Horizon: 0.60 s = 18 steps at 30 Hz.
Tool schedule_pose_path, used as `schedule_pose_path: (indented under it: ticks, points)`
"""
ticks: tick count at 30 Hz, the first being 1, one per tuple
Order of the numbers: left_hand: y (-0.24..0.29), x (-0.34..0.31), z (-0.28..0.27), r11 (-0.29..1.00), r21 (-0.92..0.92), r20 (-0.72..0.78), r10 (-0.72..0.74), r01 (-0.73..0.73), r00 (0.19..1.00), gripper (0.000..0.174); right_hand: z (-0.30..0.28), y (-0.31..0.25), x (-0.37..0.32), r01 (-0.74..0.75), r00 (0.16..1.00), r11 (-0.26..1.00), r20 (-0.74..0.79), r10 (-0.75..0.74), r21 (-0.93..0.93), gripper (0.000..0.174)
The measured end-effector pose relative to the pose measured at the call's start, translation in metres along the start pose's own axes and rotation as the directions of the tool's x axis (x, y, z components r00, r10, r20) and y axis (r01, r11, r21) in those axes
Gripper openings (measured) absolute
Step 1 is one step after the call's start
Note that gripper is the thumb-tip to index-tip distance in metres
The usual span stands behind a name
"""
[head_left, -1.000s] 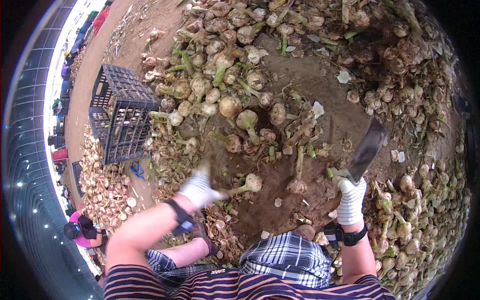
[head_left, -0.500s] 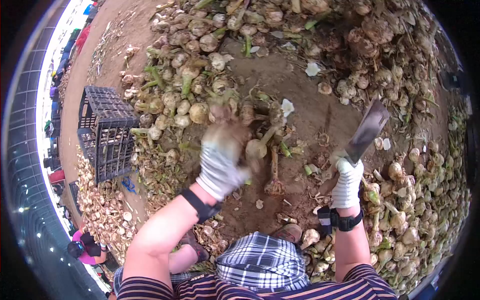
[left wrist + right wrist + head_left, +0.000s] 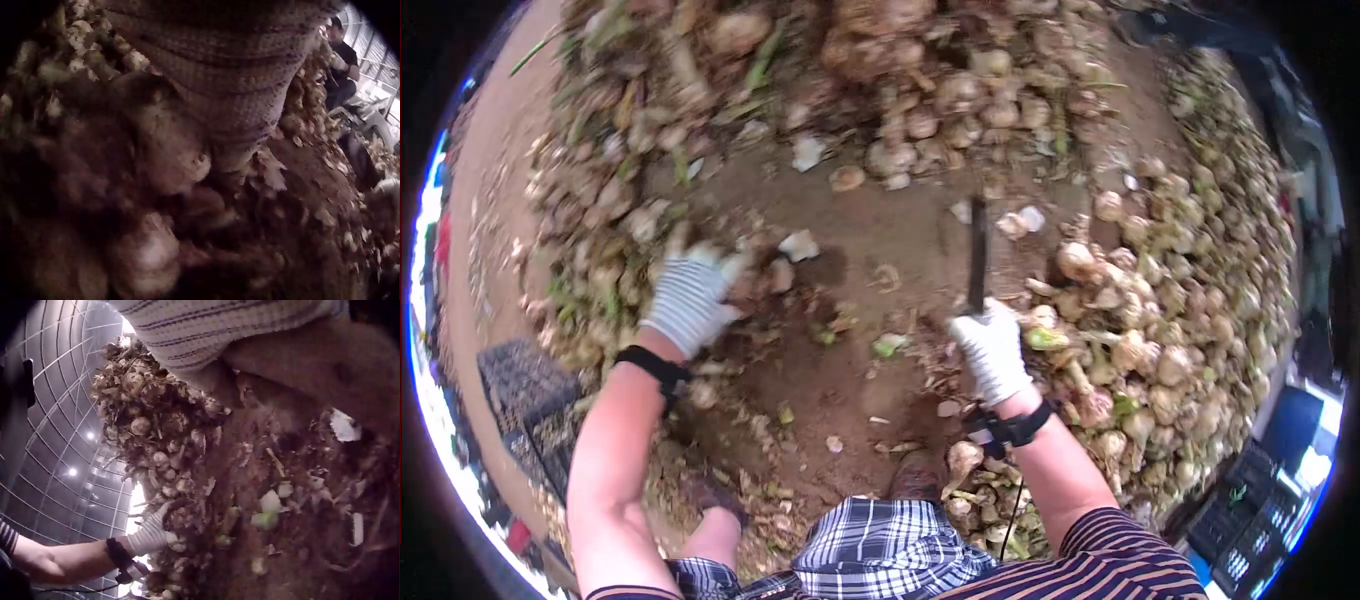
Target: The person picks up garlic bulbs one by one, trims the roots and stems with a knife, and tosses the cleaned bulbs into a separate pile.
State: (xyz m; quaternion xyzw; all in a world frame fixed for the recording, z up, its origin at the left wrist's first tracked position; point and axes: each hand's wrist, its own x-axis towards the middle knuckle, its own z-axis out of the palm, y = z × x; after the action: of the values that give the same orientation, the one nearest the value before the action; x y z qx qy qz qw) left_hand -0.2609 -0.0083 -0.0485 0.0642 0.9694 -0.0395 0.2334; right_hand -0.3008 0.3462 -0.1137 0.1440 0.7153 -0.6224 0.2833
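The left hand (image 3: 690, 300), in a striped white glove, reaches into the garlic bulbs (image 3: 605, 200) at the left, its thumb apart from blurred fingers. Across the ground in the right wrist view, the same left hand (image 3: 150, 536) is at the edge of a heap. Bulbs (image 3: 147, 256) lie below the glove in the left wrist view; its fingertips are hidden there. The right hand (image 3: 992, 352) grips a knife, whose dark blade (image 3: 978, 250) points away from the body, seen nearly edge-on. The knife's handle is hidden in the glove.
Garlic heaps (image 3: 1190, 310) lie at the right and along the far side. Peel and stem scraps (image 3: 890, 345) litter the soil between the hands. A dark crate (image 3: 525, 385) stands at left, more crates (image 3: 1245, 510) at lower right. Another person (image 3: 342, 62) is in the distance.
The head view has turned rightward. My left hand has swept from low at the left, over the middle bulbs, to bulbs at the left. The right hand still grips the knife, its blade now more upright in view.
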Motion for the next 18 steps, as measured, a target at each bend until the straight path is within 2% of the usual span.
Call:
schedule_pose_path:
  ticks: [1, 2, 3, 4, 6, 7, 9, 10, 12, 13, 14, 15, 16, 17, 18]
  points:
    - [-0.016, 0.006, 0.010, 0.997, 0.024, 0.008, -0.068, 0.068, 0.998, 0.071, 0.000, 0.005, -0.001, -0.038, 0.998, 0.994, -0.044, 0.033, -0.102, 0.016]
    - [-0.032, 0.010, 0.021, 0.988, -0.129, -0.057, -0.093, 0.085, 0.994, 0.073, 0.000, 0.008, 0.001, -0.073, 0.995, 0.978, -0.085, 0.057, -0.196, 0.018]
    - [-0.041, 0.011, 0.032, 0.996, -0.046, -0.118, -0.082, 0.077, 0.990, 0.077, -0.006, 0.013, 0.003, -0.092, 0.989, 0.970, -0.132, 0.063, -0.224, 0.020]
    - [-0.040, 0.012, 0.030, 0.989, -0.057, 0.024, -0.132, 0.133, 0.991, 0.078, -0.006, 0.008, 0.006, -0.088, 0.985, 0.972, -0.165, 0.053, -0.217, 0.020]
    - [-0.040, 0.009, 0.039, 0.997, -0.079, -0.005, -0.019, 0.018, 1.000, 0.079, -0.004, -0.001, 0.011, -0.017, 0.947, 0.981, -0.312, 0.078, 0.194, 0.020]
    - [-0.039, 0.009, 0.042, 0.996, -0.093, -0.015, -0.014, 0.012, 1.000, 0.080, -0.006, -0.005, 0.021, -0.014, 0.930, 0.999, -0.366, 0.025, 0.032, 0.018]
    - [-0.044, 0.013, 0.048, 0.988, -0.156, -0.030, 0.017, -0.021, 0.999, 0.078, -0.008, -0.024, 0.038, -0.027, 0.915, 0.997, -0.400, 0.053, 0.070, 0.018]
    - [-0.050, 0.016, 0.061, 0.992, -0.117, -0.012, 0.037, -0.039, 0.999, 0.074, -0.004, -0.030, 0.042, -0.058, 0.914, 0.992, -0.395, 0.098, 0.112, 0.019]
    - [-0.062, 0.012, 0.049, 0.987, -0.141, 0.048, 0.081, -0.074, 0.996, 0.071, 0.010, -0.030, 0.042, -0.067, 0.880, 0.996, -0.466, 0.087, 0.060, 0.017]
    - [-0.059, 0.012, 0.053, 0.990, -0.117, 0.111, 0.096, -0.083, 0.989, 0.074, 0.007, -0.043, 0.046, -0.149, 0.873, 0.976, -0.442, 0.205, 0.158, 0.016]
    - [-0.057, 0.015, 0.055, 0.992, -0.091, 0.163, 0.100, -0.086, 0.982, 0.078, 0.006, -0.014, 0.048, -0.081, 0.883, 0.996, -0.464, 0.062, -0.022, 0.012]
    - [-0.058, 0.016, 0.051, 0.991, -0.092, 0.202, 0.118, -0.101, 0.972, 0.076, 0.018, -0.014, 0.034, -0.139, 0.914, 0.947, -0.406, 0.010, -0.289, 0.012]
    - [-0.059, 0.017, 0.048, 0.987, -0.095, 0.205, 0.143, -0.126, 0.968, 0.076, 0.029, -0.010, 0.014, -0.182, 0.942, 0.823, -0.335, -0.011, -0.539, 0.012]
    - [-0.059, 0.017, 0.046, 0.983, -0.123, 0.193, 0.157, -0.135, 0.968, 0.076, 0.047, -0.006, -0.013, -0.209, 0.961, 0.761, -0.272, 0.044, -0.614, 0.016]
    - [-0.060, 0.016, 0.045, 0.978, -0.152, 0.183, 0.168, -0.141, 0.969, 0.077, 0.063, -0.015, -0.041, -0.235, 0.972, 0.585, -0.191, 0.136, -0.777, 0.016]
